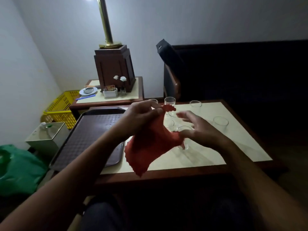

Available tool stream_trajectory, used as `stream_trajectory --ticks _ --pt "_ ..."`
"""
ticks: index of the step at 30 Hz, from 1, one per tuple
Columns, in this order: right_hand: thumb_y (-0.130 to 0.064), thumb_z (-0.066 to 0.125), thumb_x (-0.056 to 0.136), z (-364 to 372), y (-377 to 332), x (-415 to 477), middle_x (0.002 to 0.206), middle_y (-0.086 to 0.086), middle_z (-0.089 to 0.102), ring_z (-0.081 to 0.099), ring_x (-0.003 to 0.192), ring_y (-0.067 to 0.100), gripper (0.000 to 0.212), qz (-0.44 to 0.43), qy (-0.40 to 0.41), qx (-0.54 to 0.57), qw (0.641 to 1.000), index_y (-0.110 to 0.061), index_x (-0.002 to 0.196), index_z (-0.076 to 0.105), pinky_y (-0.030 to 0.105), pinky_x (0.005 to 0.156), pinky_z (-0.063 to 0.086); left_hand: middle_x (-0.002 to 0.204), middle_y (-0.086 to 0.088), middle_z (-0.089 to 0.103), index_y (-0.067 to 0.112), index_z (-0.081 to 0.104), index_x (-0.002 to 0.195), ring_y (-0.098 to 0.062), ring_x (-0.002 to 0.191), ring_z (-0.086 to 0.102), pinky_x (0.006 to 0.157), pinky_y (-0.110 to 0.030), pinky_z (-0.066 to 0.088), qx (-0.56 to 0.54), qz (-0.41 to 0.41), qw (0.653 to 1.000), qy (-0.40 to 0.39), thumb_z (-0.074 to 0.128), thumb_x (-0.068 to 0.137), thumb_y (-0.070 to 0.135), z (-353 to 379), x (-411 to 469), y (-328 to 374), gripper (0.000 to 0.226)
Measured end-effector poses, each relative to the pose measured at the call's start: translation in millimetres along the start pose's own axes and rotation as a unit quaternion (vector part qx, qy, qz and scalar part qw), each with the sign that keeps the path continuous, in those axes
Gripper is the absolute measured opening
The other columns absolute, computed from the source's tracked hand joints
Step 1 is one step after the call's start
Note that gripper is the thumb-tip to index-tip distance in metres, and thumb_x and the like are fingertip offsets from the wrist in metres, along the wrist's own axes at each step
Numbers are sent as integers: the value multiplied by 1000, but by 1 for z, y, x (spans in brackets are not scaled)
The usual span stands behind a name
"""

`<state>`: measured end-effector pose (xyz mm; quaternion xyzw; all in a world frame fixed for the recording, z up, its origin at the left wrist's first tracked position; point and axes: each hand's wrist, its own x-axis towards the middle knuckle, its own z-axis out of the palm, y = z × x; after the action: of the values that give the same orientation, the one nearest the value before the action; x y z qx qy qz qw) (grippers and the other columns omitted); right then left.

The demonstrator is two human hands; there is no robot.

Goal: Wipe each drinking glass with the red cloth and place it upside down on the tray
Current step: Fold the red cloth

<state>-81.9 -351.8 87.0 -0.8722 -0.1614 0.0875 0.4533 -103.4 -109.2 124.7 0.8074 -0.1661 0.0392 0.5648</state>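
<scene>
Left hand (pixel 141 117) fingers pinch the cloth (pixel 150 144) top, cloth hangs above the surface (pixel 200 155); right hand (pixel 198 129) fingers spread, gripping nothing, nearer the upright glass (pixel 183 128) just below, tray (pixel 93 130) left.

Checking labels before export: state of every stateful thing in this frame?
red cloth: in the air, hanging from left hand
left hand: pinches cloth's top corner
right hand: fingers spread, blurred; grip unclear
glasses: upright on table, mouths up
tray: flat, no glass seen on it
lamp: lit
</scene>
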Motion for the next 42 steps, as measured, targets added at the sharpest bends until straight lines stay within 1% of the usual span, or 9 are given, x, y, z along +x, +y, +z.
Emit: stream_trajectory --ticks 2,5,11,16,22,28,34,38,42 --pt "-21 86 89 -5 -19 2 164 -10 43 42 147 9 89 -49 -60 37 996 -37 159 34 30 111 38 93 -11 75 21 79 100 -24 80 71 75 -34 59 73 31 996 -42 69 99 21 1 4 14 10" --pt "-16 82 92 -7 -29 6 132 -2 74 70 121 14 55 -47 -77 89 992 -20 143 62 34 105 56 89 -11 77 42 76 93 -28 78 74 77 -49 60 150 28 987 -48 73 96 32 -8 10 23 11" --pt "-20 70 102 -25 -12 9 105 1 82 79 99 15 15 -30 -22 128 991 -20 115 76 25 86 62 77 18 76 37 75 86 4 71 70 71 -18 54 354 -89 900 -237 79 91 30 -35 2 -6 9" --pt "-32 68 104 -25 8 9 113 3 79 79 100 25 25 44 -30 64 997 -24 127 64 39 84 65 120 -14 74 9 66 128 -29 110 73 88 -37 61 -38 -184 978 -95 58 105 18 -45 -5 -46 26" --pt "-6 77 94 -31 21 21 130 23 69 75 106 33 75 116 30 359 925 -7 158 37 44 89 63 128 -21 66 4 55 143 -37 116 64 85 -44 63 -384 -226 895 29 58 104 24 -5 -11 -69 44" --pt "-19 90 83 -25 43 6 134 16 66 70 115 33 80 96 75 -73 990 -34 149 48 45 94 61 110 -21 69 9 46 142 -33 94 72 81 -44 65 -94 -269 955 83 74 91 -2 2 -27 -66 59" --pt "-19 80 95 -12 45 2 92 11 80 79 87 32 10 54 147 91 983 -24 99 72 45 76 67 116 -22 67 13 60 127 -36 101 72 70 -35 64 -96 -230 965 78 78 88 5 -4 -27 -51 44" --pt "-17 90 81 -15 40 0 122 -3 69 70 113 23 52 22 55 100 993 -17 130 71 30 92 62 116 -10 71 16 67 126 -19 104 72 84 -21 61 47 -165 984 42 84 73 -13 -6 -26 -56 62" --pt "-15 90 81 -1 37 2 146 3 48 49 136 23 73 -10 -4 -193 981 -15 147 60 31 112 45 102 7 76 23 73 122 -5 92 73 84 -25 62 230 -96 966 64 83 75 -7 -2 -27 -64 57"
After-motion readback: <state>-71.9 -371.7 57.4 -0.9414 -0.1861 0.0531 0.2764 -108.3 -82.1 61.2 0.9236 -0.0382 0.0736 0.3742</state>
